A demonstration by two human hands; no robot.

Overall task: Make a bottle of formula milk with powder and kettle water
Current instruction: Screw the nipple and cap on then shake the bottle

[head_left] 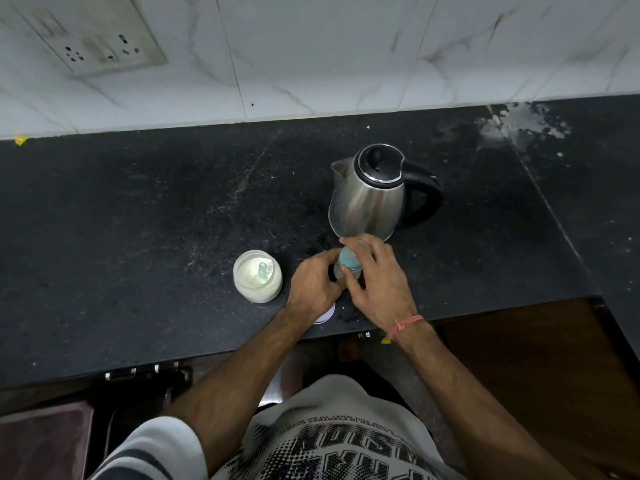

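At the bottom of the frame a printed shirt (346,441) is seen, with both forearms reaching up to the centre. A red thread (407,323) is worn on the right wrist. Just below the left hand (311,285) a white lid (327,315) lies on the dark surface (138,220). The bottle (348,265), standing at centre, is gripped low by the curled left fingers (327,256), while its teal collar is pinched by the right hand (377,275). To the left an open powder jar (257,276) holds a scoop (261,271). Just above, the steel kettle (372,195) stands. A wall socket (100,46) is seen upper left.
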